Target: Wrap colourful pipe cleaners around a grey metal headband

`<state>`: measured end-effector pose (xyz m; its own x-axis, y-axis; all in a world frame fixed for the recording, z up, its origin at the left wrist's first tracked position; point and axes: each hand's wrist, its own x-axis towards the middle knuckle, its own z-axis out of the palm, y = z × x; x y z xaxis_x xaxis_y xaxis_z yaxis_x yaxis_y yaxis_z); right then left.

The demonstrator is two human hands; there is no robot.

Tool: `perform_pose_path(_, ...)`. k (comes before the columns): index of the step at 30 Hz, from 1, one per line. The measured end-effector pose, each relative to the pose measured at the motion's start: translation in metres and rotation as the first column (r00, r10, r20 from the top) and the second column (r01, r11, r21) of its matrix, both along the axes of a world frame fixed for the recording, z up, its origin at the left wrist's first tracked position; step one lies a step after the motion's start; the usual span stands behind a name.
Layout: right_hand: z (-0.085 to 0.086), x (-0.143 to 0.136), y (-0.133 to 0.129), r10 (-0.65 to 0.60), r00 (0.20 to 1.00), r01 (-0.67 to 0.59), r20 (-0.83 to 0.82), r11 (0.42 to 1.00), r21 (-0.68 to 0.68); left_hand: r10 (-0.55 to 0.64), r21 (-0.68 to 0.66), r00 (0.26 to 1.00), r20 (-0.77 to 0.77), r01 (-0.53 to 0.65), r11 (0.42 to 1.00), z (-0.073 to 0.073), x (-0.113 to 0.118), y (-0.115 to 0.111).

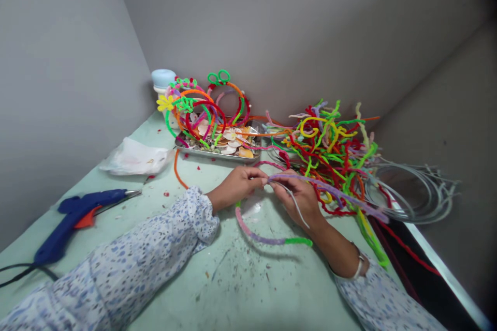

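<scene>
My left hand (243,185) and my right hand (297,197) meet fingertip to fingertip over the middle of the table. Between them they pinch a lilac pipe cleaner (330,186), whose long end runs off to the right above my right wrist. A thin pale wire (297,207) hangs from the fingers of my right hand. Below my left hand curves a fuzzy strip (248,231) in green, pink and lilac, with a green end at the right; its upper end is hidden by my left hand.
On the pale green table (233,289) lie a blue glue gun (73,222) and a plastic bag (135,158) at left. Behind stands a metal tray (217,155) with shells and colourful hoops (225,124). A pipe cleaner heap (330,139) and coiled wire (411,191) are at right.
</scene>
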<state>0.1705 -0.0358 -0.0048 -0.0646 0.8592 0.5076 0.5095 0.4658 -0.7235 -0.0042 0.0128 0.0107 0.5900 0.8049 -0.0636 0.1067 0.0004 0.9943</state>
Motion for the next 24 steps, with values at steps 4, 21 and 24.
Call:
perform_pose_path(4,0.002,0.002,0.0,-0.002,0.996,-0.004,0.093,0.998,0.062,0.0,-0.035,1.0,0.004,0.0,0.999,0.0,0.001,0.0)
perform_pose_path(21,-0.002,0.014,0.007,0.187,0.943,-0.242,0.275,0.954,0.18,-0.126,-0.228,0.991,0.05,0.134,0.964,-0.006,0.0,0.009)
perform_pose_path(24,-0.002,0.015,0.007,0.187,0.942,-0.243,0.279,0.954,0.178,-0.132,-0.236,0.99,0.04,0.137,0.962,-0.006,0.0,0.01)
